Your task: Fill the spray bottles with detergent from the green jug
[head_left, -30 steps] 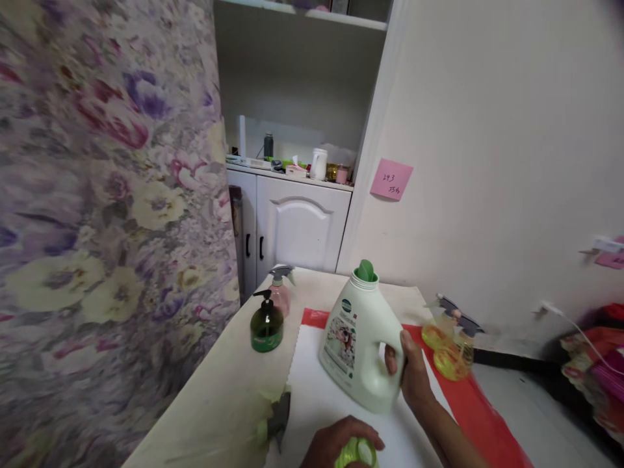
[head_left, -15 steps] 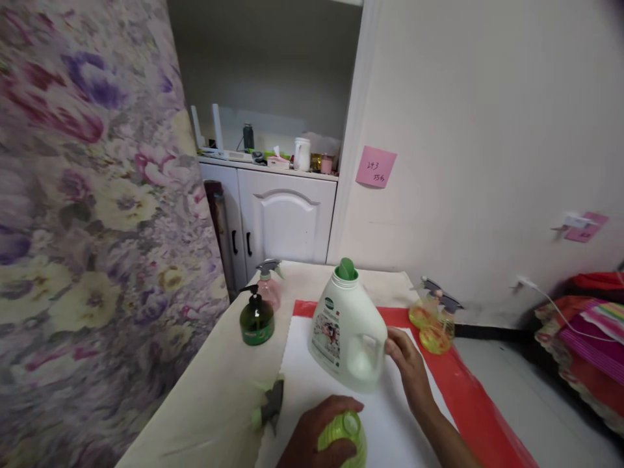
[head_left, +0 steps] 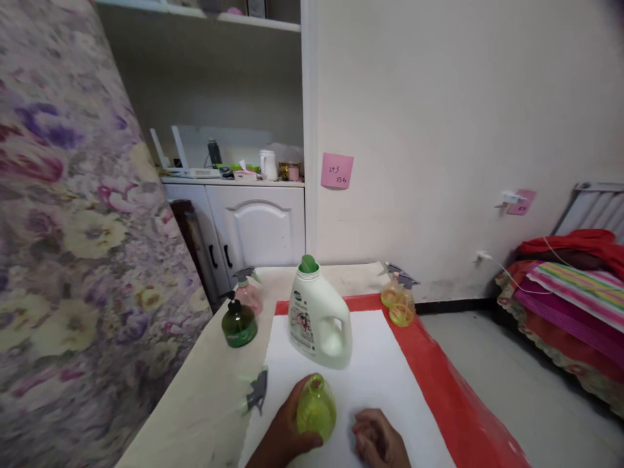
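Note:
My left hand [head_left: 293,426] is wrapped round a yellow-green spray bottle [head_left: 316,413], its neck uncovered and facing up. To the right, my right hand [head_left: 380,439] rests low over the white sheet with its fingers curled in; nothing shows in them. Beyond both hands stands a pale green detergent jug [head_left: 316,318], upright, with a green spout in its neck and its handle on the right. A grey and green spray head [head_left: 257,392] lies left of the bottle, by the edge of the white sheet [head_left: 380,364].
At the left stand a dark green pump bottle [head_left: 239,324] and a pink spray bottle [head_left: 249,298]. Two yellow spray bottles [head_left: 402,309] are at the back right on a red sheet [head_left: 439,377]. A floral curtain [head_left: 88,260] hangs along the left, and a wall borders the table's far side.
My right hand has left the jug's handle and come back toward me, its fingers curling. My left hand has tilted the yellow-green bottle more upright. The view has swung right.

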{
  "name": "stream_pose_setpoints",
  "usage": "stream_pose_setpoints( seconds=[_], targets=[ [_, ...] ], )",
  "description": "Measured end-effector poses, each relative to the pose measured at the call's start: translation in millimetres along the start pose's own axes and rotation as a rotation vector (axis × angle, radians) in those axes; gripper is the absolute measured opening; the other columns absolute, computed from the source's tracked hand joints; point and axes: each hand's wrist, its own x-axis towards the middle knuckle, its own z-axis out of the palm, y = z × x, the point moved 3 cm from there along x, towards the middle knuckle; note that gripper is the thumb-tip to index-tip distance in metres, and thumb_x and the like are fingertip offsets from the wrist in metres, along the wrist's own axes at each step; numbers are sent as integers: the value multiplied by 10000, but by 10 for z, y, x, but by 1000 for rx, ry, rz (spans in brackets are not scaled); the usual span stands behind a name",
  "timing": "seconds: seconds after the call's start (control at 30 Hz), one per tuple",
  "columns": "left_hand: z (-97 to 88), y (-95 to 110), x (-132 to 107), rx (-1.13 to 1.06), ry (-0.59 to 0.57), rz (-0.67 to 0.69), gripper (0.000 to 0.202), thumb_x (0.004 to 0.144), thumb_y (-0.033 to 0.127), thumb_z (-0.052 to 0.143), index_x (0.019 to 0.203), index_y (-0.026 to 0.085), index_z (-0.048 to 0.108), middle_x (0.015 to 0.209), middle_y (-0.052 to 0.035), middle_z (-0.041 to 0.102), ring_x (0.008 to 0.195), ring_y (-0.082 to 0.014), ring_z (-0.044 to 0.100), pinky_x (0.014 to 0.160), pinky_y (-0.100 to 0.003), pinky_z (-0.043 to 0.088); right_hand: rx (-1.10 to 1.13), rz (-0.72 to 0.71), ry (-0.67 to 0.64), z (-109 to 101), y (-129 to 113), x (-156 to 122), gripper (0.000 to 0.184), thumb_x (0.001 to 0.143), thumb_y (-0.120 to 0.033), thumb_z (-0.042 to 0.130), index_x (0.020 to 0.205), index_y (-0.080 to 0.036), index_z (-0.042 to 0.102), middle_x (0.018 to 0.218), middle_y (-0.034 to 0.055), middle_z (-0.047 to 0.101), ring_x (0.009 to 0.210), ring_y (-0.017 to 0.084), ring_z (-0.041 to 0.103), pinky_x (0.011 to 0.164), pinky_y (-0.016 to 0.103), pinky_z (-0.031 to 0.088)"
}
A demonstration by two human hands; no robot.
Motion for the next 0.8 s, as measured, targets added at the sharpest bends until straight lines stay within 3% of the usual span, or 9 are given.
stream_pose_setpoints(
  seconds=[0.17,0.5,0.7,0.8],
  targets=[
    [16,48,1,-96,104,5,965,461,580,846,1296,216,529,1306,-134,618,1251,-395,518,1056,-480,411,-4,1,-66,7,-89,13,417,777,-616,599,844,-205,572,639,-23,579,484,118,545,480,253,392],
    [72,235,-20,80,201,14,916,506,554,825,1295,185,540,1342,-148,604,1265,-378,519,1049,-453,436,-40,-55,-161,37,-345,-16,194,815,-370,607,822,-181,566,662,-18,617,507,109,577,497,231,418],
    [92,218,-13,46,369,50,857,454,562,845,1201,224,596,1244,-95,680,1223,-383,557,1050,-468,436,-66,-80,-139,105,-327,2,206,782,-389,597,770,-189,551,611,-29,604,429,88,534,436,207,377],
    [116,218,-13,35,392,57,835,424,591,838,1155,251,620,1178,-63,717,1191,-394,578,1024,-473,459,-72,-63,-124,130,-277,13,228,749,-419,605,728,-202,539,553,-42,589,376,78,496,399,194,327]
  ],
)
